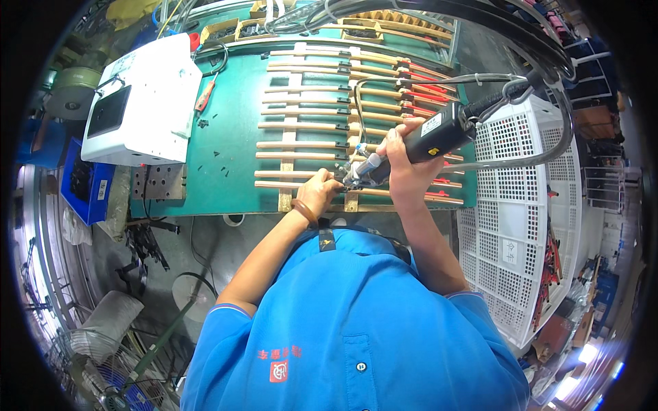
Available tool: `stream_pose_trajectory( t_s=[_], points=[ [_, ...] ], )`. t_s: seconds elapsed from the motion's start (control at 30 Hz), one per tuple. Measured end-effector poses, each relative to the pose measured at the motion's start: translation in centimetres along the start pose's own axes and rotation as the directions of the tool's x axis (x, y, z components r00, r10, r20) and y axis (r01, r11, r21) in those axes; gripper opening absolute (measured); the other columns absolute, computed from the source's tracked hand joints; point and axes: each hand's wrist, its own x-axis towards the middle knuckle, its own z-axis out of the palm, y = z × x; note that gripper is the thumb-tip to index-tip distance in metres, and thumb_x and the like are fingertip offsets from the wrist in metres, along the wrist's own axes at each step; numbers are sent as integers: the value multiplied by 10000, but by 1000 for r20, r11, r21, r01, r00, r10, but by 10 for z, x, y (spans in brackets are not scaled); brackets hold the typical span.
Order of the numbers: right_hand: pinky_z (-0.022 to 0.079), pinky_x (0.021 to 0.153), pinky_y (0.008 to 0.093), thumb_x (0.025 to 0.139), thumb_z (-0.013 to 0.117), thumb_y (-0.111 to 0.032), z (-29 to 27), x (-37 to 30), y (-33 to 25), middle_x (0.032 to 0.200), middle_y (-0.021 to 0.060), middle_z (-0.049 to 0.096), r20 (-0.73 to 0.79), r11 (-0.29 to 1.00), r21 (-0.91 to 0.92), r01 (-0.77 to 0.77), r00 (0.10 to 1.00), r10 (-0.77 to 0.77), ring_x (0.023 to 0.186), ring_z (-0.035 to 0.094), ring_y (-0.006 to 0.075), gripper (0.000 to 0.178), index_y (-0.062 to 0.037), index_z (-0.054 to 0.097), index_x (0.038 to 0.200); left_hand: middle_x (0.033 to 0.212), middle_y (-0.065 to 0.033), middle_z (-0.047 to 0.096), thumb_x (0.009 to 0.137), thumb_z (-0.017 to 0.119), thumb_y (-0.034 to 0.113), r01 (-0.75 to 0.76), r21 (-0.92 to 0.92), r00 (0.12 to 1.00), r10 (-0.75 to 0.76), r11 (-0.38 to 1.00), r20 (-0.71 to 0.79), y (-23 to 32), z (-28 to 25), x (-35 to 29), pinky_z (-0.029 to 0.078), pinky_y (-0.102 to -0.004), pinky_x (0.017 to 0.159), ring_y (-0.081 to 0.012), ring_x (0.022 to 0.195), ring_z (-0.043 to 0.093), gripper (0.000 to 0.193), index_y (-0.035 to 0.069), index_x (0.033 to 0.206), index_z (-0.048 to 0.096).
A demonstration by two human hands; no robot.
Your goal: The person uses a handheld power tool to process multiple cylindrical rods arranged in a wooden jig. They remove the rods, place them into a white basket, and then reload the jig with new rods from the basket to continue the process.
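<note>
My right hand point(411, 154) wraps round a black electric screwdriver point(439, 133), its metal nose pointing down and left at the nearest rods. Close to that nose, the fingers of my left hand point(319, 193) pinch together over a wooden rod point(274, 183); what lies between the fingertips is hidden. Several such rods lie side by side across two upright wooden strips point(286, 198). They carry small black fittings point(343, 145) near their middles, and red parts point(428, 96) show at the right ends of several.
A green-topped table point(226, 188) bears a white machine point(147, 103), a red-handled screwdriver point(205, 96) and scattered small black pieces point(223, 170). A blue bin point(86, 181) hangs left; white perforated crates point(504, 226) stand right. A thick cable point(507, 164) loops beside the screwdriver.
</note>
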Motion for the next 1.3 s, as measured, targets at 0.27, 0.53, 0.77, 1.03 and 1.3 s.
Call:
stream_pose_trajectory(
  t_s=[0.27, 0.53, 0.77, 1.03, 1.3],
  points=[
    [523, 587, 244, 796, 614, 114, 5, -2, 4, 853, 40, 585, 20, 998, 36, 52, 998, -53, 656, 587, 88, 296, -1, 516, 1051, 928, -90, 572, 715, 688, 15, 24, 5, 999, -24, 1000, 27, 1, 0, 1, 501, -404, 649, -299, 827, 623, 228, 119, 918, 692],
    [525, 582, 240, 796, 612, 116, 4, -6, 14, 875, 48, 587, 18, 997, -1, 79, 997, -79, 673, 595, 92, 305, 0, 507, 1059, 918, -87, 579, 724, 706, 56, 88, -40, 995, -86, 995, 59, 0, 1, 2, 501, -395, 654, -292, 821, 628, 194, 117, 904, 670],
    [528, 581, 241, 788, 638, 92, 0, -12, 26, 880, 54, 592, 0, 992, -86, 95, 995, -95, 688, 590, 86, 288, 19, 526, 1043, 947, -90, 563, 733, 713, 89, -16, 61, 999, 14, 998, 29, -1, 1, 2, 502, -402, 660, -303, 831, 612, 175, 117, 898, 663],
    [487, 598, 214, 782, 660, 63, 16, -22, 21, 782, 20, 604, 31, 994, -65, 84, 996, -82, 681, 571, 55, 173, 25, 584, 933, 910, -114, 546, 722, 713, 78, -6, 85, 1000, 5, 996, 8, -3, 2, 2, 496, -431, 641, -327, 796, 608, 159, 86, 863, 639],
    [532, 610, 258, 811, 576, 150, 4, -30, 39, 901, 49, 532, 154, 979, -162, 120, 984, -94, 702, 582, 109, 330, -30, 462, 1063, 905, -146, 539, 720, 720, 95, -47, 74, 998, 50, 996, -44, -10, 11, 3, 501, -439, 629, -350, 789, 614, 170, 53, 855, 626]
  ],
)
